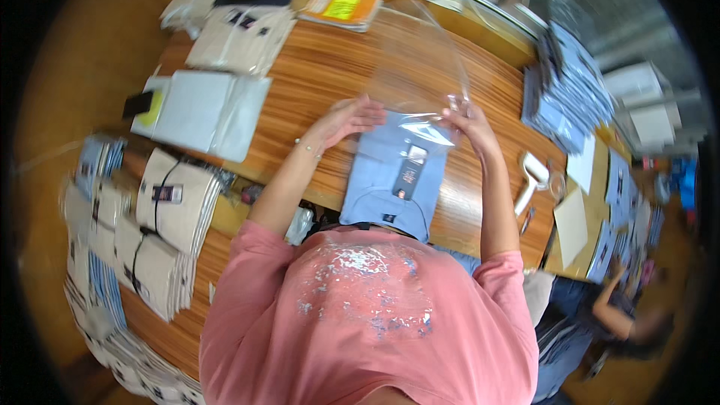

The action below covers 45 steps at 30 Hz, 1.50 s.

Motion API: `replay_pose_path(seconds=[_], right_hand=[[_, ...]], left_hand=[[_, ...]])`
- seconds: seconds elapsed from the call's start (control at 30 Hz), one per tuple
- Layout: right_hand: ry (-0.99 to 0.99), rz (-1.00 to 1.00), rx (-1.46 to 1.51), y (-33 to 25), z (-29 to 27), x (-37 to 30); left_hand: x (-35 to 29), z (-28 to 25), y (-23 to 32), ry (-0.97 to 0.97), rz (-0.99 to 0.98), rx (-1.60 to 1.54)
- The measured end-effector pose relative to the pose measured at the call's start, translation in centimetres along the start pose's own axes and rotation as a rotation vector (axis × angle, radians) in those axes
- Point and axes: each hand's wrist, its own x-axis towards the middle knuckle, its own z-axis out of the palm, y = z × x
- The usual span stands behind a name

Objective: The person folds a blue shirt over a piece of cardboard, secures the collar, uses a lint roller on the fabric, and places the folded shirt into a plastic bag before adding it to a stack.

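Observation:
A folded light blue shirt [367,169] with a dark tag [410,174] lies on the table in front of me. Its far end is inside a clear plastic bag [420,52], which stretches away across the wood. My right hand [472,127] pinches the bag's right side between thumb and fingers, just past the shirt's far right corner. At the far left corner, my left hand [351,121] has its fingers stretched out against the shirt and bag edge. Glare on the plastic blurs where the bag's mouth ends.
Flat clear bags [202,112] lie left, below packed beige garments [236,37]. An orange booklet [341,7] is at the back. Bagged blue shirts [566,90] are piled right, near a white lint roller [532,176]. Tied beige stacks [176,195] stand lower left; another person [630,315] is far right.

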Motion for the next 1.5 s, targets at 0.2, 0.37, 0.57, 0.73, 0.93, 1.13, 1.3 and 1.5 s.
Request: replay_pose_path(seconds=[0.2,0.37,0.57,0.73,0.93,1.13,1.3,1.5], right_hand=[[-0.121,-0.007,0.054,7.6,-3.5,-1.1],[-0.033,0.098,0.121,9.3,-2.9,-0.7],[0.03,0.01,0.098,7.8,-1.2,-1.2],[0.124,-0.005,0.105,8.2,-0.7,0.1],[0.005,0.105,0.212,10.7,-3.8,1.5],[-0.005,0.322,0.453,8.0,-3.1,0.8],[0.034,0.107,0.376,10.0,-3.7,0.8],[0.137,0.15,0.139,8.0,-3.2,0.4]], left_hand=[[4.0,2.4,-2.6,0.233,0.058,-0.017],[5.5,1.1,-4.5,0.205,0.078,-0.201],[3.4,2.8,-1.5,0.265,0.041,-0.1],[4.4,-0.6,-3.9,0.453,-0.002,0.199],[3.2,0.1,-2.3,0.148,0.048,-0.157],[3.6,-1.0,-1.8,0.199,0.061,0.296],[3.7,1.1,-1.0,0.239,0.099,0.319],[4.0,-0.3,-0.4,0.256,-0.004,0.452]])
